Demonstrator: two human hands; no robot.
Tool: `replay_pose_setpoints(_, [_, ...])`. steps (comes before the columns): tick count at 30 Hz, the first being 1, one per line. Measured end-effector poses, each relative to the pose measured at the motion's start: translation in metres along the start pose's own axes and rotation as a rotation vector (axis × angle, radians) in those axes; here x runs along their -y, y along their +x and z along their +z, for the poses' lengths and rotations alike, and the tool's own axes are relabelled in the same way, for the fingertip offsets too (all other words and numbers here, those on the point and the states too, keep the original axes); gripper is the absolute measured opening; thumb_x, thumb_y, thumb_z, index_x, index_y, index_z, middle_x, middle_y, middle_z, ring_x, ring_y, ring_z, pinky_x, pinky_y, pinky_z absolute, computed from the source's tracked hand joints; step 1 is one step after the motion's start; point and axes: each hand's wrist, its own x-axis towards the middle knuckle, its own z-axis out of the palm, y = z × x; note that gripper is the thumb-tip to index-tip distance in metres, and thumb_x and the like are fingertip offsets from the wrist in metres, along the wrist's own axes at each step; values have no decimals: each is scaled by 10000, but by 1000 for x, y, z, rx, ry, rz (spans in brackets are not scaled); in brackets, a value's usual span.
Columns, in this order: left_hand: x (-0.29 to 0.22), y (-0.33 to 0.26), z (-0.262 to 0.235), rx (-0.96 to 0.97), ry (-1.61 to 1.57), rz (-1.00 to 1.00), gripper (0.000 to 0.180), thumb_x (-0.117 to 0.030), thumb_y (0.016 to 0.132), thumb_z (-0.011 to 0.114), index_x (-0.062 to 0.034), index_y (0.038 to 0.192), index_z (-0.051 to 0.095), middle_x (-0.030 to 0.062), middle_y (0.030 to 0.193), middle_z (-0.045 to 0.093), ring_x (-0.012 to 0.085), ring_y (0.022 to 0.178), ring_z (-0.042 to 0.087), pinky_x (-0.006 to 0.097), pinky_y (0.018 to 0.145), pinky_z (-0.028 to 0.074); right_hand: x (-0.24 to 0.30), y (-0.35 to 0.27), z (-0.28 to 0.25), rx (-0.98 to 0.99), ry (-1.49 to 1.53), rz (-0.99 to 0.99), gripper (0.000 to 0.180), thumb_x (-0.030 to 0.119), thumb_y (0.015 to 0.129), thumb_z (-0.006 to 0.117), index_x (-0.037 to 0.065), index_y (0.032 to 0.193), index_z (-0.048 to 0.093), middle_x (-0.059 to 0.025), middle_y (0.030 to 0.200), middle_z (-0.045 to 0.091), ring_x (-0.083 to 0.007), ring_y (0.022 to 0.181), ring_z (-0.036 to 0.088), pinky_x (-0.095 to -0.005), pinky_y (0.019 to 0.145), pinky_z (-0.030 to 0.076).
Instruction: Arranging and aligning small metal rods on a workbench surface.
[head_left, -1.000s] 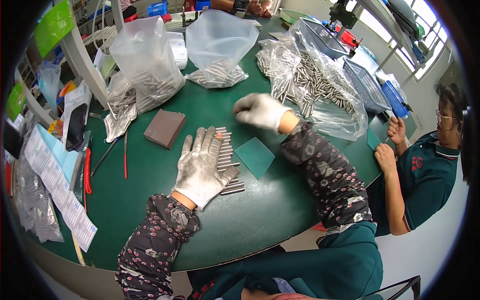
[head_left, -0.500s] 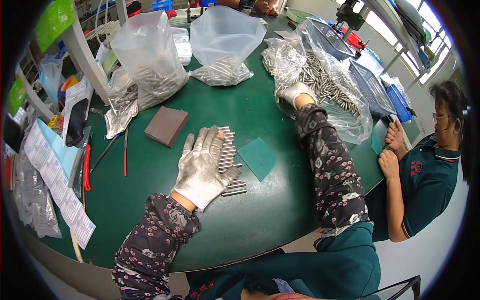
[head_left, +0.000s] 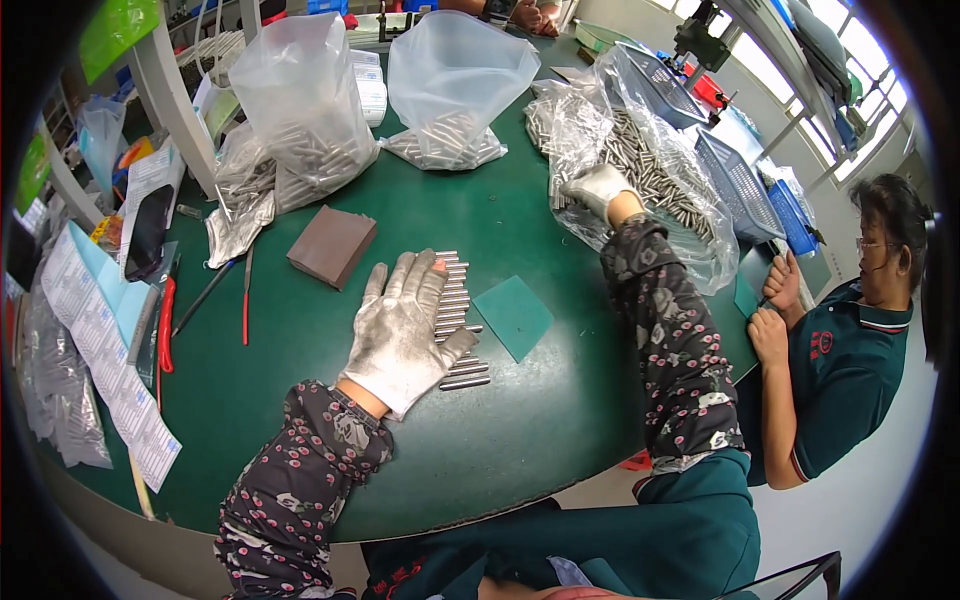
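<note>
Row of short metal rods (head_left: 458, 318), laid side by side near the middle of the round green table (head_left: 560, 420), toward its near edge. The left hand (head_left: 402, 335), in a soiled white glove, lies flat on the row with fingers spread open, gripping nothing; rod ends project past the fingers on the right. A green square pad (head_left: 513, 316) lies just beside the rods on the right, and a brown block (head_left: 332, 245) sits to their left, apart from them. The right hand (head_left: 597, 187), also gloved, reaches toward the far right edge of the table into an open clear plastic bag (head_left: 650, 170) heaped with loose metal rods; its fingers appear curled among them, though whether they grip any cannot be told. Two further clear bags (head_left: 455, 90) of rods stand at the far edge. A red-handled tool (head_left: 166, 325) lies near the left edge. A second person (head_left: 840, 360) sits at the right edge.
</note>
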Motion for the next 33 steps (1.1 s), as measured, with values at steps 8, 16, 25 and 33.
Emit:
replay_pose_setpoints(8, [3, 0, 4, 4, -31, -3, 731, -471, 768, 564, 6, 1291, 382, 163, 1349, 371, 286, 1288, 298, 431, 1086, 172, 28, -5, 8, -94, 59, 456, 507, 389, 669, 615, 45, 1041, 629, -182, 1096, 591, -311, 1017, 578, -354, 854, 460])
replay_pose_setpoints(16, [1, 2, 2, 6, -46, -4, 724, -453, 758, 576, 8, 1284, 388, 160, 1347, 373, 286, 1286, 300, 436, 1084, 174, -12, 26, 18, 256, -226, -151, 422, 366, 698, 567, 78, 997, 643, -159, 1019, 623, -294, 949, 599, -357, 824, 465])
replay_pose_setpoints(25, [6, -1, 4, -2, -52, -20, 705, -401, 742, 606, 8, 1276, 394, 158, 1339, 380, 286, 1281, 307, 436, 1083, 180, 35, 6, 4, 137, -13, 335, 458, 289, 620, 611, 46, 1008, 640, -178, 1072, 604, -291, 986, 596, -350, 822, 466])
replay_pose_setpoints(33, [6, -5, 0, 7, -51, -31, 700, -407, 746, 599, 0, 1279, 397, 150, 1342, 378, 277, 1282, 307, 426, 1083, 183, -4, -19, -1, 321, -168, -224, 258, 274, 688, 608, 100, 867, 674, -138, 808, 626, -274, 757, 599, -331, 698, 474])
